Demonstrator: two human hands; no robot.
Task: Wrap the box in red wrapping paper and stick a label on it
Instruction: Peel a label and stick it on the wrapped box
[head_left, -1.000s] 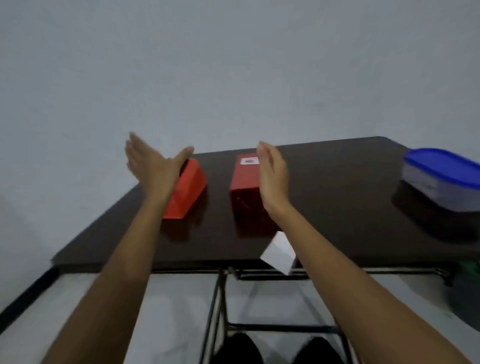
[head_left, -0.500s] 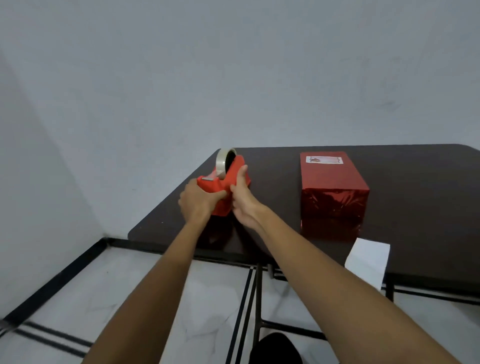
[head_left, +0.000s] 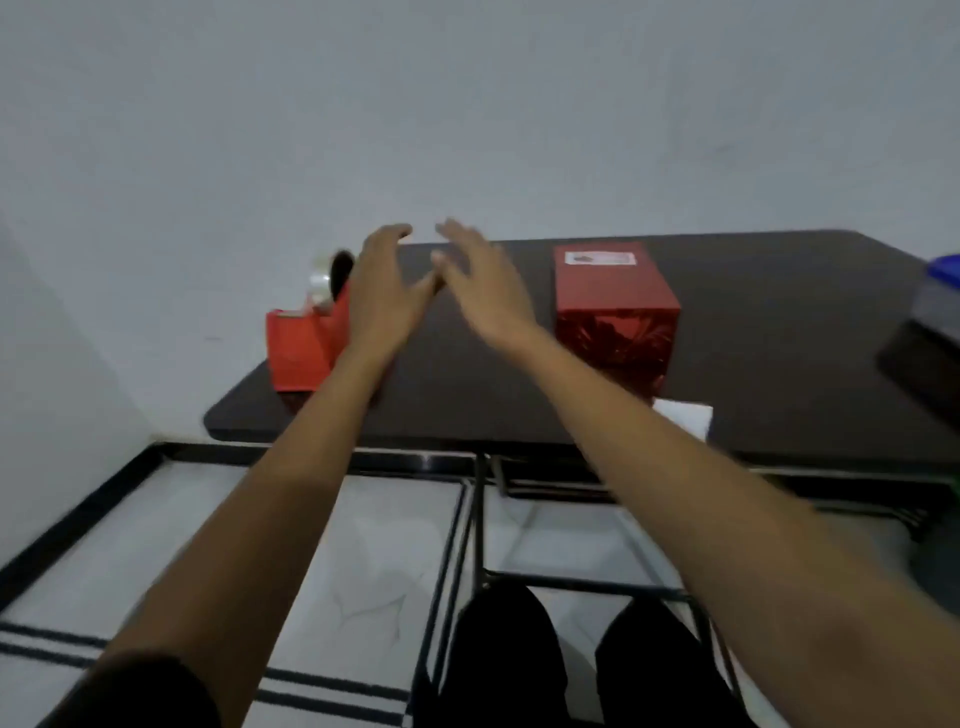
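Red tape dispenser (head_left: 301, 353) sits at the bench's (head_left: 779, 338) left end, near the corner, w/ a clear tape roll (head_left: 322, 283) on top. My left hand (head_left: 382, 291) covers the dispenser's right side in view; can't tell if it touches. At the far right edge there's a grey container w/ blue lid (head_left: 940, 306), cut off by the frame. A white paper slip (head_left: 683, 418) lies near the front edge, just in front of the box and partly hidden behind my right forearm. Under the bench: a black metal frame, a pale tiled floor w/ dark lines, and my legs in black (head_left: 498, 649).

Both hands are up over the bench, between dispenser and box. Left hand has its fingers spread wide and holds nothing. Right hand (head_left: 483, 280) is the same: fingers straight, a bit blurred, nothing in it. The thumbs are close together; too blurry to say if they meet. Nothing lies btwn my right hand and the box.

The box (head_left: 613, 306) stands upright right of centre, apart from my right hand. It's fully covered in red paper: top face smooth, front face shiny and crinkled w/ folds. A white label (head_left: 600, 258) lies flat on top, along the far edge; its print is too small to read.
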